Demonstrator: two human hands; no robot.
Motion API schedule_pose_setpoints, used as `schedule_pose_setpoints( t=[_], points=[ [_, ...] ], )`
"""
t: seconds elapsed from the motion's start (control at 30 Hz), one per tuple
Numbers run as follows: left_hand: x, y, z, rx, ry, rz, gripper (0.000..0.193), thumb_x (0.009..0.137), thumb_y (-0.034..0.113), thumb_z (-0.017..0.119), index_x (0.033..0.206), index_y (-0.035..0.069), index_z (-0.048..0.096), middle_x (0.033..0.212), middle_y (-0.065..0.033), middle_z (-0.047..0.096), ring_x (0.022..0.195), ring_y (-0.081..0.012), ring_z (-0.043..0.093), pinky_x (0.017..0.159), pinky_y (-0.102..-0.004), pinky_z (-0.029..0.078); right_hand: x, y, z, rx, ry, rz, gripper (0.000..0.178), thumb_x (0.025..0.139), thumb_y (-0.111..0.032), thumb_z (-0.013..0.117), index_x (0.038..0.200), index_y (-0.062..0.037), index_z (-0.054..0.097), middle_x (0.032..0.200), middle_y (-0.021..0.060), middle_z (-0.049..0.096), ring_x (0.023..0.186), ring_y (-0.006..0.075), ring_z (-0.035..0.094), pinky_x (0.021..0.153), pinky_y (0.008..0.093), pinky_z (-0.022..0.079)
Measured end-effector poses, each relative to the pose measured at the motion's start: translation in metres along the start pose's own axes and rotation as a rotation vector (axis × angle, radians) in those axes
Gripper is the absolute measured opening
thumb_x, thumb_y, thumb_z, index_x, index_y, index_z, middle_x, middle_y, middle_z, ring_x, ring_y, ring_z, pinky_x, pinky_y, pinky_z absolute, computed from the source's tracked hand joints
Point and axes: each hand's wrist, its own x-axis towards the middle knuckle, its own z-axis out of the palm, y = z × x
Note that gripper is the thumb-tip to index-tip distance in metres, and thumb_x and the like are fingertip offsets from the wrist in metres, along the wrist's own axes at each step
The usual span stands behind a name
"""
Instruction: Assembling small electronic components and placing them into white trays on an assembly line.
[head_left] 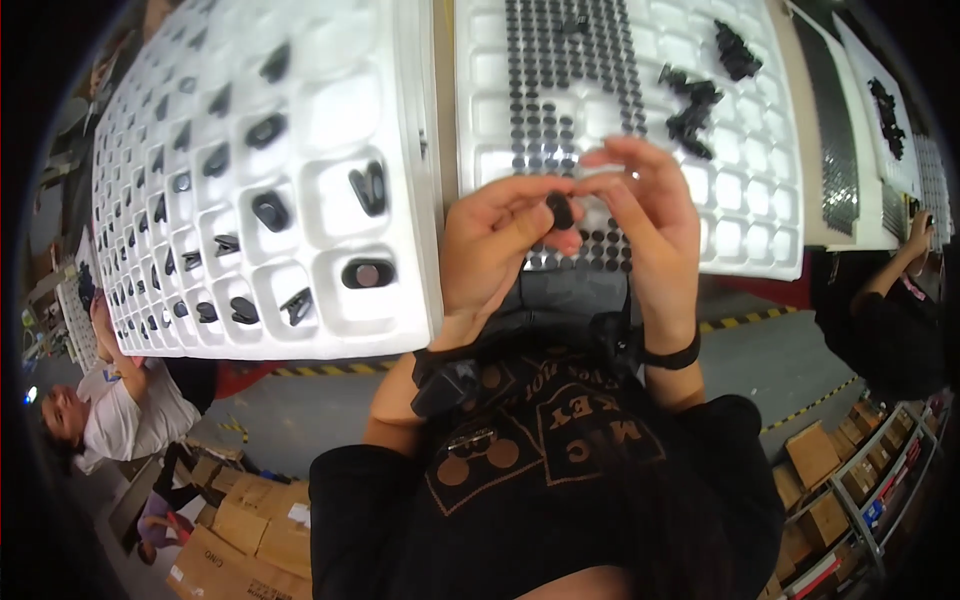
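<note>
Head view: my left hand (pixel 482 240) is pinching a piece (pixel 562 212) beside a tray edge (pixel 412 200). My roomier right hand (pixel 655 215) is half-curling, hold unclear.

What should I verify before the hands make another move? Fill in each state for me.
1. Black oval piece held in the left hand: ok, it sits at the thumb and fingers.
2. Right hand brought close to the left: ok.
3. Right fingertips free of any small part: cannot tell, too small to make out.
4. Dots left on the sheet of black dots: ok, many rows remain.
5. Loose black clips available: ok, clustered at the far right.
6. Every compartment of the left white tray filled: not ok, some are bare.
</note>
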Motion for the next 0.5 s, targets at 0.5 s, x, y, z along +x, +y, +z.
schedule_pose_setpoints(
  t=[0.5],
  points=[
    [-0.02,0.062,0.174,0.587,0.095,0.128,0.021,0.083,0.001,0.046,0.103,-0.001,0.053,0.085,-0.0079,0.059,0.071,-0.0112,0.056,0.064,-0.0226,0.047,-0.068,-0.127,0.001,-0.733,-0.049,-0.304,0.013,0.073,-0.001,0.056,0.085,0.0011,0.055,0.084,0.0093,0.057,0.078,0.0175,0.055,0.067,0.0258,0.042]
  ],
)
